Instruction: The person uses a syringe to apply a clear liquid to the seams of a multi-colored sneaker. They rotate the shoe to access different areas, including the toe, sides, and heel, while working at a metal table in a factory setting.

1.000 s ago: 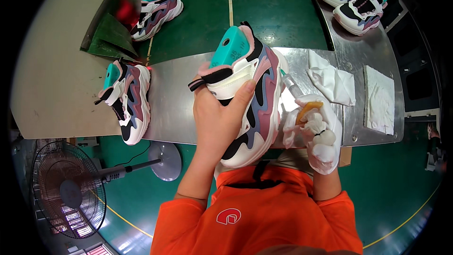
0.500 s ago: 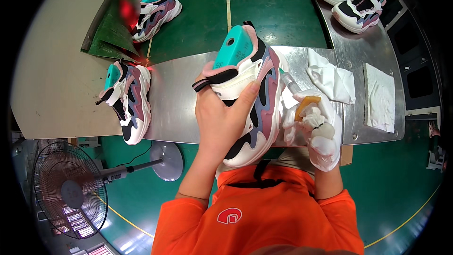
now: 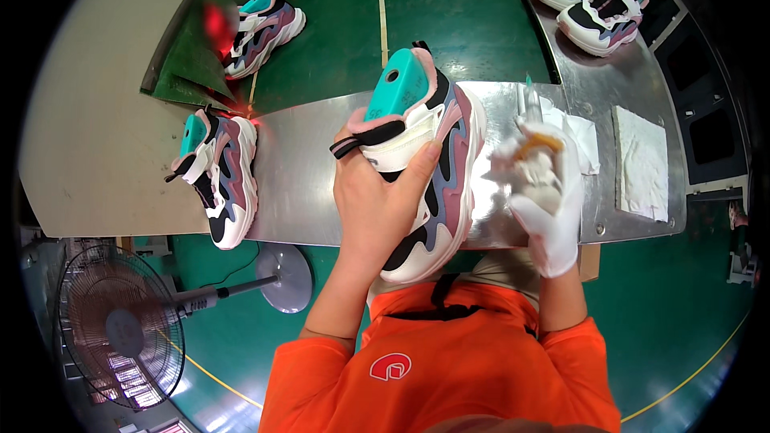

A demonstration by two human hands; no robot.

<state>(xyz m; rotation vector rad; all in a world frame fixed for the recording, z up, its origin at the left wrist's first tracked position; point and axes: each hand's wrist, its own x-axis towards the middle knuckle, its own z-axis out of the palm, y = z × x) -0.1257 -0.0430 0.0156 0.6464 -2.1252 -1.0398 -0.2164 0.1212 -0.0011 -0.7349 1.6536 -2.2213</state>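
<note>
My left hand (image 3: 377,196) is wrapped round a sneaker (image 3: 451,168) in white, black, purple and blue, with its toe toward me. A teal shoe last (image 3: 399,84) fills its opening, lined in pink. My right hand (image 3: 553,216), in a white glove and partly smeared by motion, is right of the sneaker and apart from it. Its fingers are closed round a clear, syringe-like tube (image 3: 531,103) with a green needle tip pointing away from me. A curved tan piece (image 3: 541,143) and a bunched white wad (image 3: 537,175) are also in that hand.
Another such sneaker (image 3: 228,180) stands left on the steel table (image 3: 301,160); more (image 3: 269,32) are beyond it by a green flap guard (image 3: 184,64). A white cloth (image 3: 587,140), a white pad (image 3: 642,164) and sneakers (image 3: 603,16) are right. A fan (image 3: 120,329) stands lower left.
My right hand has moved away from the sneaker's sole edge, slightly right and away from me, and the tube has swung from leaning left to nearly upright in view. My left hand keeps its grip.
</note>
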